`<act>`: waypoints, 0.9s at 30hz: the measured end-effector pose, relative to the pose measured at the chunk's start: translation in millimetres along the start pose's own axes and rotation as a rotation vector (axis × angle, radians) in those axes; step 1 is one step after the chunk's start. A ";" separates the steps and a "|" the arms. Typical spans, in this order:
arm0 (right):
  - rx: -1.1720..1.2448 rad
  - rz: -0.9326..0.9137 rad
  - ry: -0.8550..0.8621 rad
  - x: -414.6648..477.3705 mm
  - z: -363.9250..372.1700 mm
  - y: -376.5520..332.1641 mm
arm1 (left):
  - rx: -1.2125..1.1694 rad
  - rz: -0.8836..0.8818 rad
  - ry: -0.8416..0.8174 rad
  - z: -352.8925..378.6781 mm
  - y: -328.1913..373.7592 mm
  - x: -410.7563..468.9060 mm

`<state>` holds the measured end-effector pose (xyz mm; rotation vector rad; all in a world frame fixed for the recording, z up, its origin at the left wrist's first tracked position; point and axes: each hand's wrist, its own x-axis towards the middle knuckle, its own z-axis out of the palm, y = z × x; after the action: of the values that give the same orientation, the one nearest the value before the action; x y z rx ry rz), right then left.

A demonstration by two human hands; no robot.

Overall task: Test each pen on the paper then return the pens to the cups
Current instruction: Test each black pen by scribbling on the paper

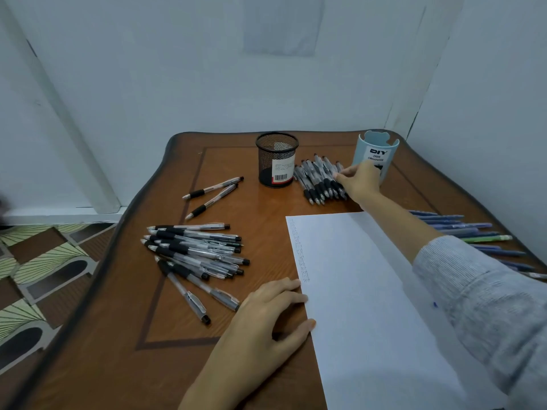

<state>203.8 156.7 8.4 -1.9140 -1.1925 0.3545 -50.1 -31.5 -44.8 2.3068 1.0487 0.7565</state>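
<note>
At the near edge, the left hand (272,309) lies flat, fingers spread, pinning the paper (370,291). Farther off, the right hand (359,182) touches the pen row (316,179) between the cups; I cannot tell if it is pinching. It is probably picking a pen to test, and the next move must lift one alone. The mesh cup (276,161) has an unreadable barcode label. The blue cup (376,149) reads "DIY DESK ORGANIZER".

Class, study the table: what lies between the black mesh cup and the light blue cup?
In the head view, a row of black-grip pens lies between the mesh cup and the blue cup, the right hand touching it.
</note>
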 end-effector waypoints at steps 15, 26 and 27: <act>0.022 -0.258 -0.173 -86.7 -23.4 -21.0 | 0.044 0.066 0.091 -4.6 9.3 -1.7; 0.061 -0.429 -0.697 -212.3 2.0 -46.8 | 0.115 -0.249 0.656 -56.9 -4.9 -39.2; 0.018 -0.453 -0.714 -218.0 4.7 -47.5 | 0.168 -0.291 0.641 -61.1 -10.6 -45.1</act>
<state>61.1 -14.8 2.8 -1.4632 -2.0218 0.8310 -120.6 -48.4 -19.8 2.0017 1.7344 1.3700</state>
